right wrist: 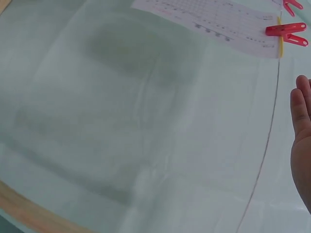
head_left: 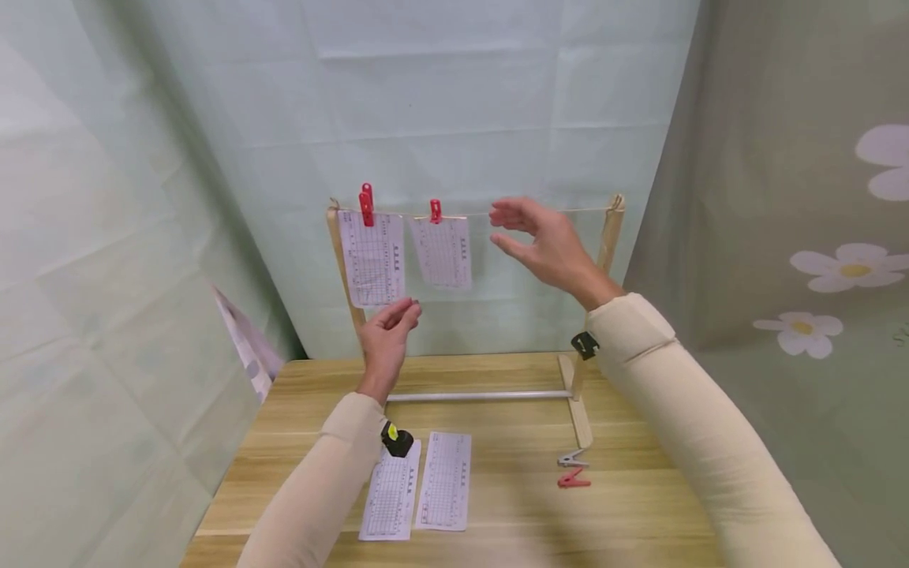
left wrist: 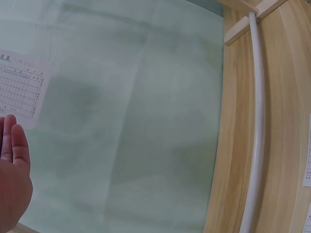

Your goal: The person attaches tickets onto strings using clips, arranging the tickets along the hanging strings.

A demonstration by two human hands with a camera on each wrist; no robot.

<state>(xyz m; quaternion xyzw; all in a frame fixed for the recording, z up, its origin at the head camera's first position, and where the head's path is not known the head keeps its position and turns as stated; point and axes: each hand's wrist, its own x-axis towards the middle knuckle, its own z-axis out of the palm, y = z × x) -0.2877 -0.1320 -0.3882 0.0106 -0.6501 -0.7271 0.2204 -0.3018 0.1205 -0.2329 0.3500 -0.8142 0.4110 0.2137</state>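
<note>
Two printed paper slips hang from a string [head_left: 588, 210]: a left slip [head_left: 372, 264] under a red clip [head_left: 366, 209], and a second slip [head_left: 446, 256] under another red clip [head_left: 435, 210]. My left hand [head_left: 386, 341] is raised by the lower edge of the left slip, thumb and fingers near each other with nothing visible between them. In the left wrist view its fingers [left wrist: 19, 145] look straight. Right of the second slip, my right hand [head_left: 545, 243] is up at string height, thumb apart from the fingers, holding nothing.
A wooden frame with a right post [head_left: 608, 237] and a white bottom rod [head_left: 479, 396] carries the string. On the wooden table [head_left: 511, 505] lie two more slips, a left one [head_left: 390, 497] and a right one [head_left: 445, 483], plus a grey clip [head_left: 572, 458] and a red clip [head_left: 574, 479].
</note>
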